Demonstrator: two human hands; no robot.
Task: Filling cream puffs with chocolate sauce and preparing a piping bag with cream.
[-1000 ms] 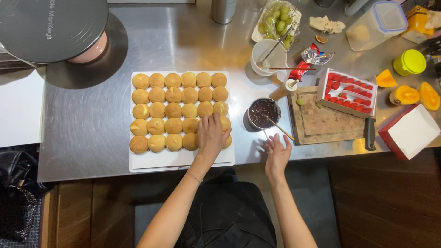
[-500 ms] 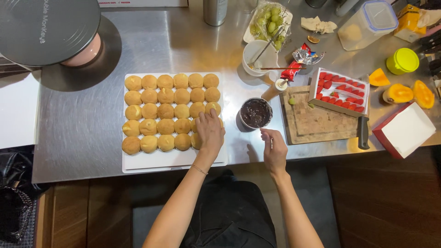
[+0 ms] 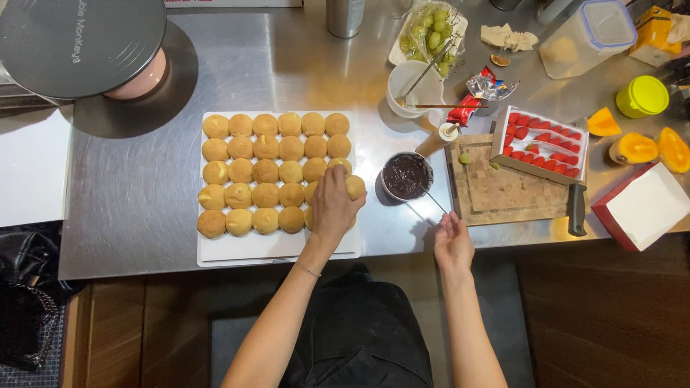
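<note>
On the white tray (image 3: 237, 250), left hand (image 3: 332, 208) grips a round golden puff (image 3: 355, 187); right hand (image 3: 453, 243) loose, holding nothing.

Bare forearms, thin bracelet (image 3: 307, 270) on the left wrist, black apron or top (image 3: 359, 338), no sleeves visible

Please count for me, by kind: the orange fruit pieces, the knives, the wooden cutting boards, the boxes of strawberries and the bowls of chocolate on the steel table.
Orange fruit pieces: 3
Knife: 1
Wooden cutting board: 1
Box of strawberries: 1
Bowl of chocolate: 1
Total: 7
</note>
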